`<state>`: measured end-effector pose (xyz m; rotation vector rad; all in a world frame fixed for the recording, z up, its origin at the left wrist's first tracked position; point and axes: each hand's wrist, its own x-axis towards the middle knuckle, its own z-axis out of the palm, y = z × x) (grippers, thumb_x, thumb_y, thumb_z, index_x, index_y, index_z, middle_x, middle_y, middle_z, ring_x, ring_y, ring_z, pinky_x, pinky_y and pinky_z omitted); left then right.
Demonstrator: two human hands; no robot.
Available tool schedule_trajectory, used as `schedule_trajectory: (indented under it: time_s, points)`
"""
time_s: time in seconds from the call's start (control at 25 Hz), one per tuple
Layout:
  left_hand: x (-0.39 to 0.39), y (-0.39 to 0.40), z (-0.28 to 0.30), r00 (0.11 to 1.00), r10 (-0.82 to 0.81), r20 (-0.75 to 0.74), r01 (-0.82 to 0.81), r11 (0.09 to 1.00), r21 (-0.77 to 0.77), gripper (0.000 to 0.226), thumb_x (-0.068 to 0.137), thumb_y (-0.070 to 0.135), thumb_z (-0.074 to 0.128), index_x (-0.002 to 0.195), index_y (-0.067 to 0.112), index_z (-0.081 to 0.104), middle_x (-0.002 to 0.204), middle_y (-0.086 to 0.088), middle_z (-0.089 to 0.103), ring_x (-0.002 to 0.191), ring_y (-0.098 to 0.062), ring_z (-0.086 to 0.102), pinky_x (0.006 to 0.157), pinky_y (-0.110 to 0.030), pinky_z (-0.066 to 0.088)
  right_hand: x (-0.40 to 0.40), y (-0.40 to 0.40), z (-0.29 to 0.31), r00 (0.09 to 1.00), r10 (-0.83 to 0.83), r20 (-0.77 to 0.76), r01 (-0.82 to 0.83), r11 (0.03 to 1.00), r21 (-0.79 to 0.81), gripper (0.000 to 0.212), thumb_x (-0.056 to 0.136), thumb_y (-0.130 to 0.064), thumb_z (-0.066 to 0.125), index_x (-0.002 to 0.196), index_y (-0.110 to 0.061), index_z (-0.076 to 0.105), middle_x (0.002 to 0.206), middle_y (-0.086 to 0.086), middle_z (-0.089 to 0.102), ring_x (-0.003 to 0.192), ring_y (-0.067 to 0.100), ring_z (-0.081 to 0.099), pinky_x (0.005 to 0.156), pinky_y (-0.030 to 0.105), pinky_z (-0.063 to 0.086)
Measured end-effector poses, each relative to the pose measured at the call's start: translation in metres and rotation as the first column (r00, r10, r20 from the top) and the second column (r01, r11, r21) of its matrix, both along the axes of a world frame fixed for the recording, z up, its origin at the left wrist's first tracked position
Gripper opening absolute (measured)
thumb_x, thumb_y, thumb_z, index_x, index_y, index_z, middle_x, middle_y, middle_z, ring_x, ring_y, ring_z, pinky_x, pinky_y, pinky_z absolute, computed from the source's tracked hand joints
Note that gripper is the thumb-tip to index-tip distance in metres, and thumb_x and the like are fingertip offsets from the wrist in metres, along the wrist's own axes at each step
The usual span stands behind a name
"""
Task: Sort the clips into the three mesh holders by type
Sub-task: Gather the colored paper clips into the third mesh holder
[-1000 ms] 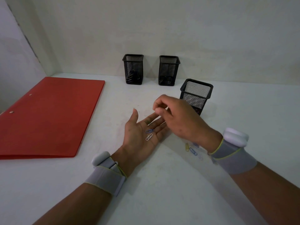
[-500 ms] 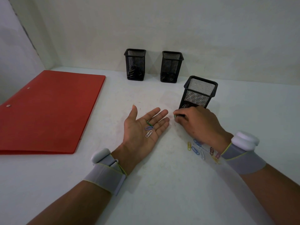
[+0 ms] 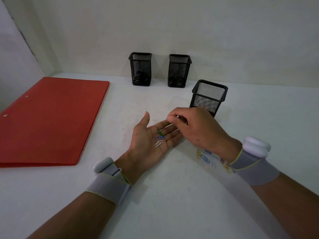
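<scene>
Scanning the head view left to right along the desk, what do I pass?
Flat red folder → left black mesh holder at the wall → open left hand, palm up with paper clips → middle black mesh holder → nearer black mesh holder → loose coloured paper clips on the desk.

The red folder (image 3: 51, 121) lay flat and closed, well off to the left of the left hand (image 3: 148, 140), with its near edge about level with that wrist. Two little metal rivets (image 3: 27, 96) sat along its far-left edge, away from the hand. Everything rested on a plain white table (image 3: 172, 204) that stretched under and all around both hands, a bit scuffed just past the left fingertips. An off-white wall (image 3: 172, 23) stood beyond the hands, meeting another wall in the corner up left. A grey wristband (image 3: 110, 185) with a white pod sat right behind the left hand, and a matching one (image 3: 253, 168) sat behind the right hand (image 3: 195, 128).
</scene>
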<state>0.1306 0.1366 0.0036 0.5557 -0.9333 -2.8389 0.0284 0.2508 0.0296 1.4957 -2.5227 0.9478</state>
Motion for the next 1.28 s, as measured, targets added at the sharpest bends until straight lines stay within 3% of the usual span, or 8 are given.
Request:
schedule_trajectory:
  time_s: [0.12,0.2,0.44,0.64,0.8,1.0,1.12,1.28]
  points:
    - [0.0,0.0,0.0,0.999,-0.052,0.001,0.052,0.999,0.009,0.077,0.096,0.058,0.027,0.13,-0.008,0.048,0.128,-0.029,0.057,0.121,-0.04,0.055,0.1,-0.048,0.046,-0.002,0.006,0.007,0.998,0.052,0.042,-0.053,0.999,0.01,0.024,0.094,-0.04,0.053,0.099,-0.03,0.074,0.085,-0.012,0.075,0.078,0.001,0.067,0.075,0.03,0.055]
    - [-0.001,0.0,0.0,0.999,-0.051,-0.003,0.051,0.998,0.029,0.077,0.096,0.056,0.028,0.131,-0.01,0.045,0.128,-0.03,0.056,0.122,-0.044,0.053,0.104,-0.049,0.042,-0.012,0.021,0.008,0.999,0.01,0.051,-0.012,0.999,0.034,0.021,0.093,-0.039,0.055,0.097,-0.031,0.074,0.079,-0.014,0.073,0.071,-0.001,0.064,0.068,0.027,0.051]
    - [-0.002,0.002,0.0,0.999,-0.039,-0.014,0.04,0.998,0.057,0.07,0.099,0.05,0.029,0.132,-0.01,0.044,0.126,-0.03,0.058,0.12,-0.045,0.053,0.1,-0.047,0.044,-0.019,0.08,-0.008,0.97,0.015,0.243,-0.091,0.948,0.304,0.022,0.077,-0.045,0.075,0.099,-0.042,0.073,0.084,-0.011,0.06,0.072,0.003,0.057,0.066,0.02,0.047]
    - [-0.001,0.003,0.002,0.998,-0.053,-0.03,0.054,0.998,0.045,0.063,0.101,0.043,0.028,0.133,-0.009,0.043,0.128,-0.028,0.058,0.121,-0.044,0.053,0.099,-0.046,0.045,-0.008,0.083,-0.017,0.974,0.035,0.225,-0.08,0.978,0.195,0.004,0.081,-0.037,0.073,0.082,-0.036,0.07,0.081,-0.009,0.055,0.073,0.006,0.056,0.064,0.021,0.042]
    - [-0.001,0.005,0.002,0.995,-0.083,-0.047,0.083,0.997,0.0,0.05,0.102,0.03,0.032,0.133,-0.007,0.044,0.126,-0.025,0.06,0.115,-0.04,0.059,0.093,-0.043,0.052,0.001,0.076,-0.015,0.989,0.022,0.149,-0.064,0.958,0.28,0.012,0.086,-0.033,0.066,0.076,-0.032,0.06,0.083,-0.009,0.055,0.076,0.008,0.056,0.072,0.035,0.05]
    - [-0.001,0.006,0.004,0.991,-0.118,-0.061,0.114,0.991,-0.064,0.04,0.095,0.009,0.033,0.126,-0.01,0.05,0.121,-0.024,0.062,0.1,-0.031,0.067,0.085,-0.038,0.057,0.014,0.041,0.008,0.996,0.047,0.073,-0.045,0.999,-0.026,0.007,0.086,-0.027,0.064,0.08,-0.024,0.062,0.07,-0.008,0.056,0.067,0.01,0.054,0.064,0.032,0.048]
    - [0.002,0.006,0.007,0.99,-0.122,-0.068,0.116,0.989,-0.091,0.037,0.096,0.014,0.033,0.109,-0.01,0.059,0.105,-0.024,0.066,0.09,-0.027,0.069,0.085,-0.037,0.057,0.023,0.015,0.012,0.996,0.076,0.052,-0.072,0.995,-0.071,0.008,0.087,-0.029,0.064,0.087,-0.025,0.071,0.073,-0.013,0.062,0.07,0.005,0.057,0.067,0.029,0.049]
    - [0.001,0.004,0.003,0.993,-0.109,-0.048,0.106,0.993,-0.05,0.042,0.102,0.028,0.032,0.111,-0.003,0.058,0.097,-0.019,0.07,0.082,-0.025,0.07,0.073,-0.033,0.06,0.021,0.018,0.008,0.991,0.087,0.097,-0.076,0.99,-0.117,0.013,0.091,-0.03,0.06,0.091,-0.025,0.071,0.075,-0.01,0.07,0.068,0.007,0.063,0.065,0.027,0.05]
